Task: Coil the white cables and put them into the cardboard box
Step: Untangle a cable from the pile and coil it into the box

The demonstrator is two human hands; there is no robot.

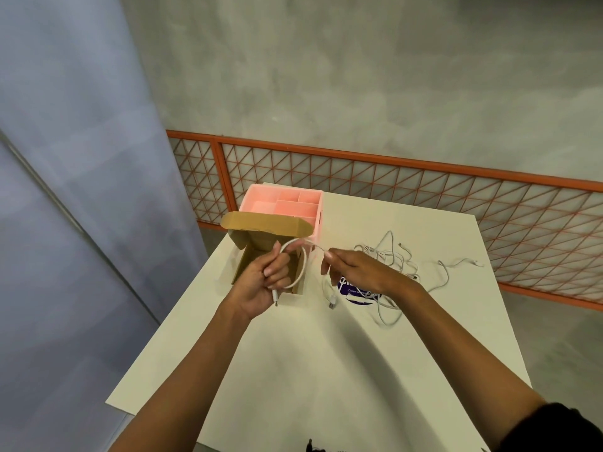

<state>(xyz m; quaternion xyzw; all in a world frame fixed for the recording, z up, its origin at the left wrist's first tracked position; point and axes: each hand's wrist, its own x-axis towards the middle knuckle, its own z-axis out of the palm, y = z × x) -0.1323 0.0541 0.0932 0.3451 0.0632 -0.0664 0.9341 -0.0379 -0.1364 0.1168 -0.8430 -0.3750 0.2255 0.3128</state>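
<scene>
My left hand (266,283) grips a white cable (304,265) bent into one round loop, its plug end hanging below my palm. My right hand (355,272) pinches the same cable just right of the loop, and the rest of it drops to a USB plug (332,303) on the table. Both hands hover over the open cardboard box (251,256), whose lid flap stands up at the back. A tangled heap of more white cables (391,259) lies on the white table (326,360) to the right of my right hand.
A pink compartment organiser (287,203) stands right behind the cardboard box at the table's far left corner. A purple round sticker (354,293) shows under my right hand. An orange lattice fence (424,187) runs behind the table; a grey curtain hangs at left.
</scene>
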